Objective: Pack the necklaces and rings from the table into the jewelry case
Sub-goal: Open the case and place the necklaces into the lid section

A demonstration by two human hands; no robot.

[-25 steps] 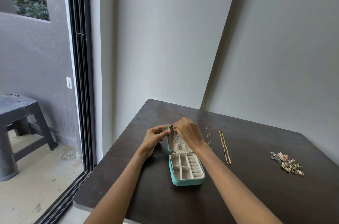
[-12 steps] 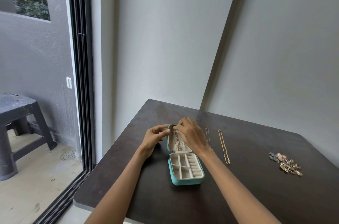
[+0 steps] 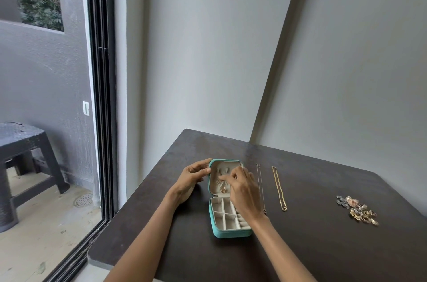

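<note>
A teal jewelry case (image 3: pixel 228 233) lies open on the dark table (image 3: pixel 323 247), its lid up and its cream compartments bare. My left hand (image 3: pixel 193 177) grips the lid's left edge. My right hand (image 3: pixel 242 187) reaches into the lid, its fingertips pinching a rose-gold necklace (image 3: pixel 222 186) that hangs there. To the right of the case lie a thin silver necklace (image 3: pixel 260 180) and a gold chain necklace (image 3: pixel 279 189), both stretched out straight. A heap of several rings (image 3: pixel 358 210) sits farther right.
Grey walls stand close behind the table's far edge. On the left is a sliding glass door (image 3: pixel 99 97), with a dark plastic stool (image 3: pixel 20 166) outside it. The table's left edge (image 3: pixel 138 201) runs near the door.
My right hand has slid down from the lid's top edge to the lid's middle, uncovering the hooks at the top. My left hand has stayed on the lid's edge.
</note>
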